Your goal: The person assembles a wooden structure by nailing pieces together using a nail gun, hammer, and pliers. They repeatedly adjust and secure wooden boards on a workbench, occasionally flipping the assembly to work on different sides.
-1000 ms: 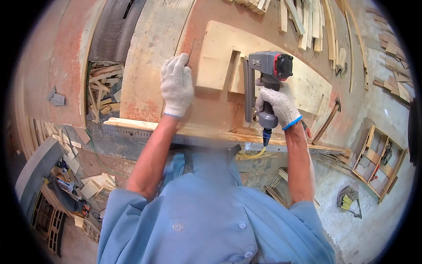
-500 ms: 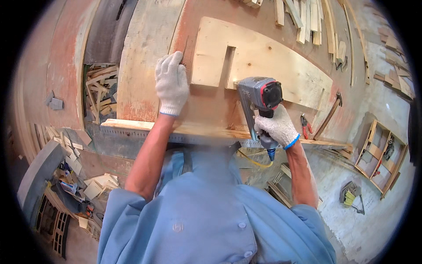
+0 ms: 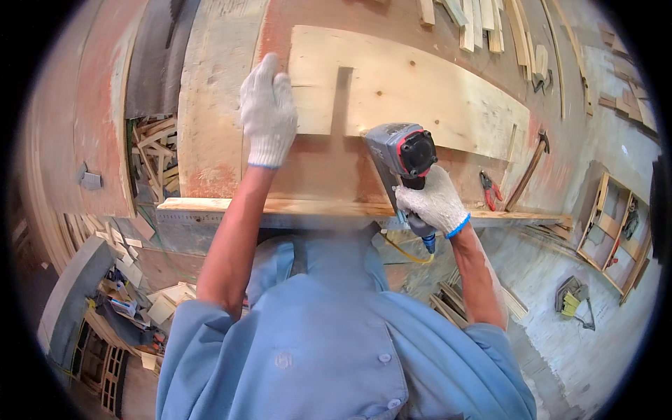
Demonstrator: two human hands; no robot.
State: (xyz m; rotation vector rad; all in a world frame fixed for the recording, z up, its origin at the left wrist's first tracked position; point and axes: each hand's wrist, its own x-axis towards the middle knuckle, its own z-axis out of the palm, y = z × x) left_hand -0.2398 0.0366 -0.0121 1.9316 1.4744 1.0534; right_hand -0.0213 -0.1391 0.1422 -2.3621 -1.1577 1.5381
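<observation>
My right hand (image 3: 435, 201), in a white knit glove with a blue cuff, is closed round the handle of a grey and black air nail gun (image 3: 397, 148). The gun's front end is at the near edge of a pale wooden board (image 3: 434, 98), just right of a narrow slot in it. Whether the tip touches the wood is hidden. My left hand (image 3: 269, 115), also gloved, is beside the board's left end with its fingers stretched out and nothing in them. I cannot tell if it presses on the board. A yellow hose (image 3: 406, 256) runs below the gun.
A long wooden strip (image 3: 308, 206) lies along the bench's near edge. Red-handled pliers (image 3: 489, 190) and a hammer (image 3: 530, 168) lie on the right. Loose wood strips (image 3: 483, 21) are at the back. Offcuts (image 3: 155, 150) fill an opening at left. A wooden frame (image 3: 610, 231) stands at right.
My left hand has moved forward and closer to the board's left end. The nail gun stays in my right hand by the near edge, slightly farther right of the slot. The whole view has shifted a little.
</observation>
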